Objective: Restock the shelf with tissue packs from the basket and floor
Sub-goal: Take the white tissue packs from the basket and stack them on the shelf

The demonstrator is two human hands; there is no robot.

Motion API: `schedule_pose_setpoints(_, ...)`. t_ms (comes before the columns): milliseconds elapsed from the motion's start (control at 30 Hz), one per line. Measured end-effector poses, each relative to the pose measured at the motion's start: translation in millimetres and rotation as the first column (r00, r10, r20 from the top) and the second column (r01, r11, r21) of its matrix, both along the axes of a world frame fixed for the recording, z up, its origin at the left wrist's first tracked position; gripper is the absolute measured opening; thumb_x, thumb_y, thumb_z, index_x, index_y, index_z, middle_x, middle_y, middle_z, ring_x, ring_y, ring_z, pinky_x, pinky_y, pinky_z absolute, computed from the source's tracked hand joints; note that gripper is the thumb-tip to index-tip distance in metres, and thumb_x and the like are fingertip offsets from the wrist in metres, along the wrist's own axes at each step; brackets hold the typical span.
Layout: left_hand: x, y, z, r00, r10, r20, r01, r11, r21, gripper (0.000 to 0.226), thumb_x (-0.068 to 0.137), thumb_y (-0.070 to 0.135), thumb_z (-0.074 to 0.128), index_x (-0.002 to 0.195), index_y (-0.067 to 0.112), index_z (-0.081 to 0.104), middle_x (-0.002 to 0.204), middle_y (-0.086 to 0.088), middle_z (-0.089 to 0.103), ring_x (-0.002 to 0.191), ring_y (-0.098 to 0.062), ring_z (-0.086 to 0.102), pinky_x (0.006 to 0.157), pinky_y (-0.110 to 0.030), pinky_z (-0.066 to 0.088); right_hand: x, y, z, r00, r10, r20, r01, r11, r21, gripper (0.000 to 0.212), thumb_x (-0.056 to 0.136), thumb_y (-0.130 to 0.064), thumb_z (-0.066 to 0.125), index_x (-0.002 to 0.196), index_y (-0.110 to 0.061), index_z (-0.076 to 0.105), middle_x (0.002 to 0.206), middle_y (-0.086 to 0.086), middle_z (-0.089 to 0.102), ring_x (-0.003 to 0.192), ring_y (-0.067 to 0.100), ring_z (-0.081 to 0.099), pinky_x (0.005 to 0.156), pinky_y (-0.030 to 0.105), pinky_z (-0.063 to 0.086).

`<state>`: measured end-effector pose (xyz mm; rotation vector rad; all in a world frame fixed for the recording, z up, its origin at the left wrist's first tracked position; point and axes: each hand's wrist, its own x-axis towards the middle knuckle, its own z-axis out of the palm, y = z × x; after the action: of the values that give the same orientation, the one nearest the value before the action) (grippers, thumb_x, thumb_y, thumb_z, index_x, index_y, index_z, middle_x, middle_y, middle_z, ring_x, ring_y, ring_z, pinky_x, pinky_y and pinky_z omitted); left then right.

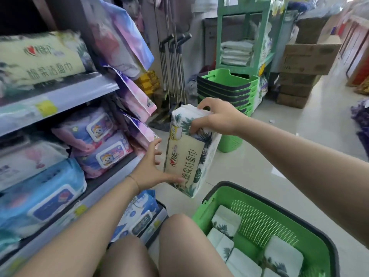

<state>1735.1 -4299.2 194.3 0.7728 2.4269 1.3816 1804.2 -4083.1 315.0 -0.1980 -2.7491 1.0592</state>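
— Where is the pack (187,154)?

— In the air, between the shelf (60,100) on the left and the green basket (259,222) at lower right, above the floor (279,146).

— How does it lie?

— On end. Its long axis runs nearly straight up and down, one short end up and the other down toward the basket's rim. The beige printed face looks toward the camera, and the lettering runs down its length.

— The right hand (217,116)?

— It grips the top end, fingers curled over the upper edge and onto the printed face.

— And the left hand (151,168)?

— Spread, not closed round anything. Its thumb lies against the pack's lower front, and the fingers reach to the left edge. Whether they touch it I cannot tell.

— What is in the basket?

— More leaf-print packs (283,254), lying side by side on the bottom.

— And on the shelf?

— On the upper board a pack with the same beige label (40,58) lies flat, its long axis along the shelf front. Below it sit pink and blue wipes. A stack of baskets (227,86) stands farther back.
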Motion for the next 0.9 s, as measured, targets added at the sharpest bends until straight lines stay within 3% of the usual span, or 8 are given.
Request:
schedule_pose_setpoints(100, 11, -29, 13, 0.987, 0.063, -0.148, -0.06, 0.998, 0.024, 0.141, 0.025, 0.058, 0.091, 0.141, 0.04, 0.012, 0.139, 0.002, 0.032, 0.128, -0.016, 0.038, 0.106, -0.039, 0.038, -6, -20, 20, 0.995, -0.04, -0.094, 0.032, 0.996, -0.082, 0.064, 0.059, -0.047, 0.077, 0.105, -0.005, 0.063, 0.087, -0.001, 0.059, 0.083, 0.017, 0.056, 0.081, 0.043, 0.051)
schedule_pose_setpoints(200, 19, -52, 29, 0.924, 0.163, -0.346, -0.169, 0.985, 0.012, 0.142, 0.027, 0.066, 0.087, 0.143, 0.041, 0.008, 0.146, 0.007, 0.03, 0.133, -0.013, 0.033, 0.11, -0.043, 0.033, -16, -41, 32, 0.987, -0.055, -0.148, 0.028, 0.983, -0.18, 0.062, 0.049, -0.055, 0.071, 0.085, -0.005, 0.062, 0.078, 0.001, 0.054, 0.075, 0.019, 0.052, 0.067, 0.036, 0.046)
schedule_pose_setpoints(400, 24, -91, 75, 0.72, 0.311, -0.621, -0.362, 0.931, 0.047, 0.113, 0.043, 0.061, 0.079, 0.138, 0.033, 0.024, 0.13, 0.01, 0.041, 0.113, -0.01, 0.037, 0.099, -0.036, 0.038, -29, -68, 50, 0.961, -0.006, -0.276, -0.091, 0.938, -0.335, 0.059, 0.049, -0.054, 0.073, 0.091, -0.015, 0.059, 0.086, -0.002, 0.063, 0.08, 0.015, 0.058, 0.069, 0.034, 0.045)
schedule_pose_setpoints(533, 23, -116, 108, 0.486, 0.297, -0.822, -0.421, 0.904, 0.078, 0.099, 0.046, 0.064, 0.066, 0.13, 0.025, 0.029, 0.119, -0.003, 0.047, 0.104, -0.024, 0.045, 0.087, -0.036, 0.038, -27, -73, 56, 0.907, 0.14, -0.398, -0.299, 0.878, -0.374, 0.041, 0.058, -0.044, 0.071, 0.087, -0.017, 0.062, 0.083, -0.003, 0.066, 0.079, 0.014, 0.063, 0.079, 0.034, 0.048)
schedule_pose_setpoints(600, 19, -127, 123, 0.401, 0.244, -0.883, -0.442, 0.896, 0.048, 0.097, 0.047, 0.06, 0.068, 0.128, 0.021, 0.031, 0.118, -0.005, 0.045, 0.103, -0.028, 0.046, 0.087, -0.038, 0.037, -25, -76, 60, 0.877, 0.215, -0.43, -0.376, 0.863, -0.336, 0.03, 0.07, -0.037, 0.065, 0.088, -0.013, 0.068, 0.091, 0.007, 0.069, 0.086, 0.021, 0.066, 0.084, 0.036, 0.049)
schedule_pose_setpoints(700, 15, -142, 149, 0.337, 0.178, -0.925, -0.497, 0.867, -0.014, 0.099, 0.044, 0.059, 0.071, 0.128, 0.023, 0.032, 0.119, -0.007, 0.047, 0.105, -0.03, 0.047, 0.087, -0.045, 0.041, -27, -83, 69, 0.827, 0.302, -0.474, -0.438, 0.875, -0.206, 0.027, 0.087, -0.022, 0.056, 0.086, 0.001, 0.071, 0.087, 0.013, 0.07, 0.083, 0.022, 0.066, 0.074, 0.033, 0.053)
schedule_pose_setpoints(833, 13, -152, 181, 0.287, 0.139, -0.948, -0.545, 0.837, -0.042, 0.099, 0.04, 0.055, 0.071, 0.127, 0.028, 0.031, 0.119, -0.007, 0.046, 0.105, -0.03, 0.044, 0.084, -0.043, 0.04, -44, -95, 79, 0.843, 0.249, -0.477, -0.365, 0.916, -0.165, 0.026, 0.078, -0.038, 0.066, 0.102, -0.028, 0.069, 0.11, 0.005, 0.06, 0.104, 0.008, 0.052, 0.081, 0.016, 0.045)
schedule_pose_setpoints(900, 11, -156, 195, 0.243, 0.125, -0.962, -0.558, 0.83, -0.033, 0.093, 0.043, 0.054, 0.068, 0.124, 0.028, 0.032, 0.116, -0.009, 0.045, 0.104, -0.03, 0.043, 0.083, -0.041, 0.036, -51, -104, 83, 0.849, 0.222, -0.479, -0.387, 0.879, -0.279, 0.029, 0.079, -0.027, 0.072, 0.105, -0.022, 0.061, 0.114, 0.01, 0.061, 0.094, 0.008, 0.06, 0.073, 0.017, 0.052)
